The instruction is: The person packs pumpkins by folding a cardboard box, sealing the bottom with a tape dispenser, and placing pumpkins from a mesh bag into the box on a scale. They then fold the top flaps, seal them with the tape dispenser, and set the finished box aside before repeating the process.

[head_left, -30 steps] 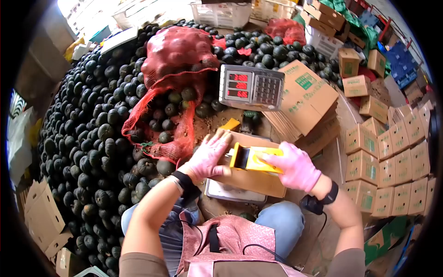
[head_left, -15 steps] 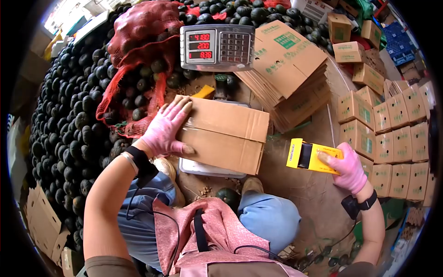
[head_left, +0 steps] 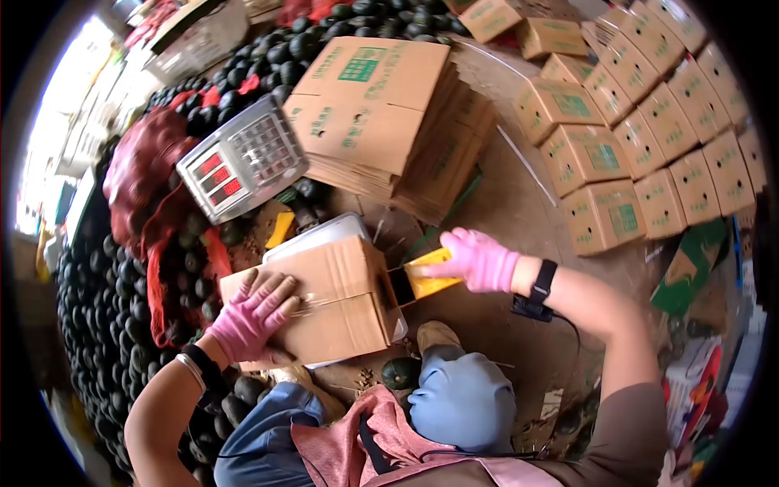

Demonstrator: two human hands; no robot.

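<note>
left hand is pressing flat, grip released, on the cardboard box sitting on the scale tray, right hand is clenching the yellow tape gun at its edge; box is looking stiff, probably heavy, so I'd be lifting from underneath

Down on the floor: flattened cartons stacked at centre, sealed boxes in rows on the right (packed side by side), dark squashes heaped left.

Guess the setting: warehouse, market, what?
Probably a produce packing shed: heaped dark squash, a digital scale, flat carton stacks, and the right hand holding a tape dispenser against a carton.
</note>
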